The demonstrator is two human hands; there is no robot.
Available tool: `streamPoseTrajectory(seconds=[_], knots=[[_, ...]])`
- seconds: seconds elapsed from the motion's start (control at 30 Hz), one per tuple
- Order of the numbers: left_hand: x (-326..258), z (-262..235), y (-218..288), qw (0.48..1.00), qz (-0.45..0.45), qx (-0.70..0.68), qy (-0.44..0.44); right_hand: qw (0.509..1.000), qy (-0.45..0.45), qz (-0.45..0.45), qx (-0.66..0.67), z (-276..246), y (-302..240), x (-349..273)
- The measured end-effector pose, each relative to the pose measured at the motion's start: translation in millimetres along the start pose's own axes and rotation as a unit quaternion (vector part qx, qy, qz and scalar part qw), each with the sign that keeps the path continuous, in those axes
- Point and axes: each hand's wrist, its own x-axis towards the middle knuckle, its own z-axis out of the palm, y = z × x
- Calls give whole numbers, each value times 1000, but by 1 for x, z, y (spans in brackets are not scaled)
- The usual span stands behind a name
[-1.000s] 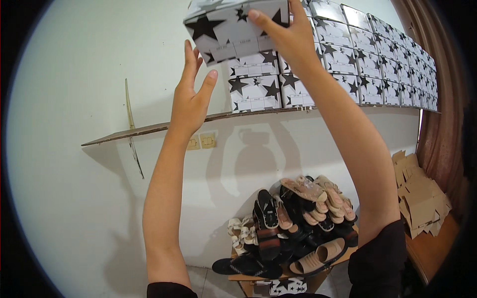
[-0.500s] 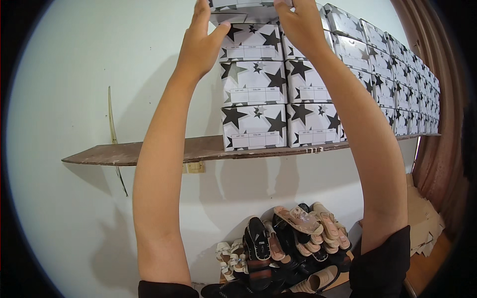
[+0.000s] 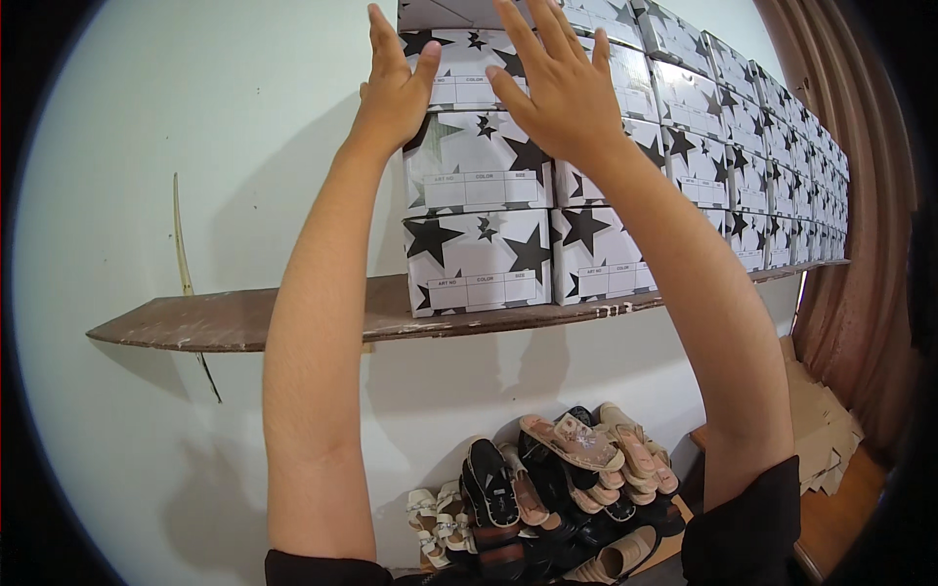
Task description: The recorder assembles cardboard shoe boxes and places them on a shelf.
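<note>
Shoe boxes printed with black and grey stars stand in stacked columns. The end column's upper box (image 3: 459,66) lies between my two hands. Above it a plain grey box surface (image 3: 440,14) is cut off by the upper edge. My left hand (image 3: 391,96) is raised at the column's left side, fingers pointing up and thumb apart. In front of the boxes, my right hand (image 3: 565,93) spreads its fingers, holding nothing. Whether either hand touches a box, I cannot tell. A lower box (image 3: 479,259) of the same column rests on the brown shelf (image 3: 225,317).
More star-printed boxes (image 3: 738,112) run along the shelf to the right, towards a brown curtain (image 3: 860,244). Below lies a pile of sandals and shoes (image 3: 547,488). Flattened cardboard (image 3: 821,420) leans at the lower right. A thin crack-like strip (image 3: 181,234) marks the wall.
My hands have let go of the box held at the upper edge, and their fingers have spread. My right hand has come lower and slightly left. The view has shifted, bringing the end column larger.
</note>
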Motion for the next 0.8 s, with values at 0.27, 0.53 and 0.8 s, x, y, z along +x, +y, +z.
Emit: streamPoseTrajectory(seconds=[0.27, 0.53, 0.8], knots=[[-35, 15, 14, 980, -170, -66, 76, 997, -14, -66, -35, 18, -22, 39], [-52, 10, 22, 984, -170, 23, 56, 986, -149, 8, -69, 58, -35, 40], [-51, 18, 0, 987, -16, 136, 79, 984, -161, 44, 55, 49, -40, 16]])
